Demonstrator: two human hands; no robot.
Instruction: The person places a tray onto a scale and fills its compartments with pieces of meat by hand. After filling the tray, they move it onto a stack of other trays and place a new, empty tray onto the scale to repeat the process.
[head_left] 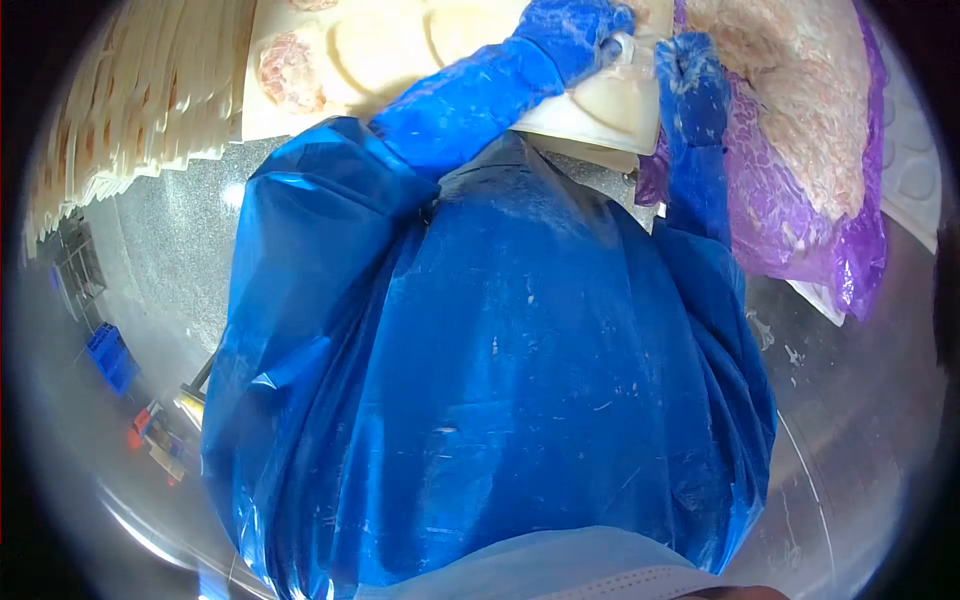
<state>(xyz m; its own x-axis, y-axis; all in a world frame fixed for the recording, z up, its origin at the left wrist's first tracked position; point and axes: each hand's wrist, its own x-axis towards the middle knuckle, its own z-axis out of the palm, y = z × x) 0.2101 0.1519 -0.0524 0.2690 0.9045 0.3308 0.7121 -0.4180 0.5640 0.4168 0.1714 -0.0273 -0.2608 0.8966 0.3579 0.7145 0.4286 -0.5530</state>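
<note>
Left hand (575, 35), blue-gloved, pinches the top edge of the dough sheet (610, 105), which is pale, smooth and round, lying just ahead. Right hand (690, 75) is curled shut beside it, against the purple bag (800, 230).

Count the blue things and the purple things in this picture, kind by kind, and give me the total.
Blue gloved hands: 2, the left hand and the right hand
Blue plastic gown: 1
Blue crate: 1
Purple bag: 1
Total: 5
</note>
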